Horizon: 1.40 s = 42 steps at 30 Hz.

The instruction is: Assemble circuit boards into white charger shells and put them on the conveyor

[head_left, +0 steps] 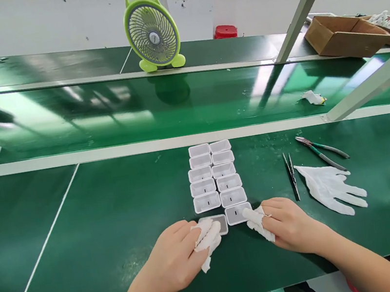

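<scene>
Two columns of small white plastic trays (228, 181) stand on the green bench, several of them with a small dark piece inside. My left hand (177, 257), its fingertips covered in white finger cots (209, 236), is closed at the nearest left tray (223, 224) and partly covers it. That tray sits slightly apart from the row behind it. On the other side, my right hand (291, 224), also with white finger cots (259, 222), has its fingers together on the right edge of the nearest right tray (236, 214). The undersides of both hands' grips are hidden.
Right of the trays lie black tweezers (291, 176), green-handled cutting pliers (322, 151) and a flat white glove (331, 187). A metal rail (125, 150) crosses behind. Further back are a green fan (153, 34), a cardboard box (346, 38) and slanted posts (306, 7).
</scene>
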Available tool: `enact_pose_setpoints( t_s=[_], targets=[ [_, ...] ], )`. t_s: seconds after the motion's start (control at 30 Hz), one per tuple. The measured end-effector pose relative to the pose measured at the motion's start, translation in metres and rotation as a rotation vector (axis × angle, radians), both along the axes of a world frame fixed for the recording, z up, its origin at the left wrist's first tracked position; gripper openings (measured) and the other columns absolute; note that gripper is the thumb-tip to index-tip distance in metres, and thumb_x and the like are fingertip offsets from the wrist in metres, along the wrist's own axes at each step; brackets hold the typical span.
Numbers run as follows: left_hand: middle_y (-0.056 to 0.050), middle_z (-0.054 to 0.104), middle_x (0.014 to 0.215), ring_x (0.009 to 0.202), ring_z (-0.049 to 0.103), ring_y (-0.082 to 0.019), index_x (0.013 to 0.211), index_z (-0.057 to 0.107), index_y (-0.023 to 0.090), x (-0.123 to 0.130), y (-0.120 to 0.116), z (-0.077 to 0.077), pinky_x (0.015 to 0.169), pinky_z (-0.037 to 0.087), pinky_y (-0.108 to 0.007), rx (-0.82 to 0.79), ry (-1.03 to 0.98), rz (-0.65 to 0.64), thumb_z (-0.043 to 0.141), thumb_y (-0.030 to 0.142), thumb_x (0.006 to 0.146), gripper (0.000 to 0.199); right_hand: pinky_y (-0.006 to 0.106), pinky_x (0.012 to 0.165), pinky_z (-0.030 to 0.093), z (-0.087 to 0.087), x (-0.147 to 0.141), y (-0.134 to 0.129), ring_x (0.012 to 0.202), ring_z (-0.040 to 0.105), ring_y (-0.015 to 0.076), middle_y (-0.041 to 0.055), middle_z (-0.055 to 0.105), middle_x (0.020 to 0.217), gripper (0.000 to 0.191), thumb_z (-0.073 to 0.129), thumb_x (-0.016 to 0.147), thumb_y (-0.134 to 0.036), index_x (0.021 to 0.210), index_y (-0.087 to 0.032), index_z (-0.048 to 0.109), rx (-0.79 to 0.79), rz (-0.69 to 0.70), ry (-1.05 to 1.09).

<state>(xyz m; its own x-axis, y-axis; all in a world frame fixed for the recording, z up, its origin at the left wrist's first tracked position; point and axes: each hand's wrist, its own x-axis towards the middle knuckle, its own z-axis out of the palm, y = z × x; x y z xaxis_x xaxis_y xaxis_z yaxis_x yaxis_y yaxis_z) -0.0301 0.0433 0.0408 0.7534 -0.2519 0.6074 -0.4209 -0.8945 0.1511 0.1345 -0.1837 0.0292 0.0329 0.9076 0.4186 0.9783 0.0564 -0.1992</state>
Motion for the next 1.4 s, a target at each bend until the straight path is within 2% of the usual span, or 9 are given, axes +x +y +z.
enact_pose_setpoints(
  t_s=[0.13,0.2,0.4,0.57,0.73,0.83,1.0,1.13,1.4],
  targets=[
    [-0.004,0.058,0.067,0.062,0.051,-0.016,0.085,0.060,0.015,-0.005,0.011,-0.002,0.058,0.039,-0.029,-0.084,0.003,0.053,0.054,0.012,0.094,0.011,0.028,0.052,0.022,0.003,0.001,0.000,0.055,0.025,0.0151,-0.0020,0.040,0.057,0.027,0.043,0.077,0.002,0.062,-0.021,0.041,0.019,0.004,0.008],
    [-0.003,0.061,0.069,0.063,0.055,-0.016,0.095,0.061,0.015,-0.006,0.015,0.000,0.058,0.040,-0.027,-0.115,0.030,0.087,0.052,0.012,0.094,0.009,0.028,0.052,0.022,0.004,0.001,0.000,0.055,0.026,0.0151,-0.0020,0.040,0.057,0.027,0.044,0.077,0.001,0.063,-0.021,0.041,0.023,0.008,0.008],
    [0.002,0.048,0.058,0.053,0.041,-0.013,0.079,0.056,0.018,-0.003,0.017,0.004,0.053,0.029,-0.027,-0.129,0.137,0.033,0.057,0.018,0.094,0.015,0.028,0.052,0.021,0.004,0.001,-0.002,0.056,0.024,0.0148,-0.0023,0.038,0.057,0.027,0.045,0.076,0.001,0.061,-0.021,0.039,-0.002,0.008,0.008],
    [0.000,0.042,0.057,0.057,0.030,-0.015,0.066,0.049,0.018,0.000,0.013,0.002,0.055,0.027,-0.030,0.002,0.072,0.002,0.052,0.011,0.094,0.029,0.027,0.053,0.021,0.004,0.002,-0.001,0.056,0.025,0.0144,-0.0028,0.037,0.059,0.026,0.044,0.075,0.002,0.063,-0.021,0.039,0.010,0.009,0.004],
    [0.000,0.037,0.055,0.057,0.023,-0.016,0.059,0.039,0.019,-0.002,0.005,0.000,0.054,0.022,-0.030,-0.054,0.022,-0.077,0.043,0.003,0.092,0.037,0.027,0.052,0.021,0.004,0.001,0.002,0.056,0.025,0.0146,-0.0029,0.037,0.058,0.027,0.042,0.073,0.003,0.063,-0.021,0.039,0.008,0.008,-0.005],
    [0.001,0.033,0.053,0.055,0.017,-0.016,0.058,0.036,0.019,-0.003,0.000,0.000,0.052,0.016,-0.031,-0.022,0.019,-0.078,0.037,0.003,0.093,0.039,0.027,0.052,0.020,0.003,0.001,0.002,0.055,0.024,0.0148,-0.0030,0.036,0.057,0.027,0.041,0.071,0.004,0.063,-0.021,0.038,0.011,0.002,-0.012],
    [0.002,0.038,0.054,0.052,0.024,-0.015,0.061,0.040,0.019,-0.002,-0.002,0.001,0.051,0.017,-0.032,0.069,0.081,-0.038,0.045,0.009,0.095,0.036,0.027,0.052,0.021,0.000,0.001,0.001,0.056,0.025,0.0150,-0.0027,0.036,0.058,0.026,0.040,0.066,0.005,0.064,-0.022,0.038,-0.009,-0.006,-0.010],
    [0.002,0.040,0.056,0.051,0.029,-0.014,0.064,0.042,0.019,-0.001,-0.001,0.000,0.052,0.020,-0.031,0.146,0.097,-0.011,0.044,-0.002,0.088,0.031,0.027,0.052,0.022,0.001,0.001,0.002,0.055,0.026,0.0151,-0.0025,0.038,0.058,0.027,0.039,0.066,0.005,0.064,-0.022,0.038,-0.007,-0.002,-0.007],
    [0.001,0.038,0.057,0.053,0.026,-0.014,0.060,0.038,0.018,0.000,0.000,-0.001,0.052,0.021,-0.030,0.103,0.069,0.005,0.041,-0.004,0.086,0.035,0.027,0.051,0.020,0.003,-0.001,0.002,0.055,0.024,0.0149,-0.0025,0.037,0.056,0.029,0.040,0.069,0.006,0.062,-0.022,0.035,0.049,-0.010,-0.016]
  ],
)
